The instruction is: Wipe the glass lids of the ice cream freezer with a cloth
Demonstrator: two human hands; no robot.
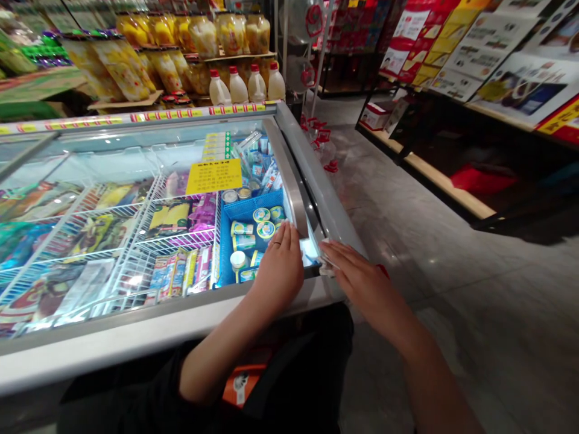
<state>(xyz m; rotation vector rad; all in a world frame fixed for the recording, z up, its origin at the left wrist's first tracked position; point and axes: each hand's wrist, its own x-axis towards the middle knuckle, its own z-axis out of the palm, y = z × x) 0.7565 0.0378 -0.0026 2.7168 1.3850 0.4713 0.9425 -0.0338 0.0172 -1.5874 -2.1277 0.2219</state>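
My left hand (pixel 281 265) lies with its fingers stretched out on the grey end frame (pixel 296 202) of the freezer's sliding glass lid. A ring shows on one finger. My right hand (pixel 362 277) presses a crumpled white cloth (pixel 326 266), perhaps a tissue, onto the near right corner of the chest freezer (pixel 323 292). Its fingers lie over the cloth and partly hide it. Between the lid frame and the freezer's right rim is a narrow gap. Beneath the glass, a blue basket (pixel 226 241) holds several small ice cream cups (pixel 266 229).
Wire baskets (pixel 174 244) of packaged ice cream fill the freezer's left part. A yellow sign (pixel 215 176) lies on the lid. Behind stand fruit jars (pixel 203 36) and white bottles with red caps (pixel 238 85). Boxes (pixel 484 54) sit on a shelf to the right, across the grey floor (pixel 420 265).
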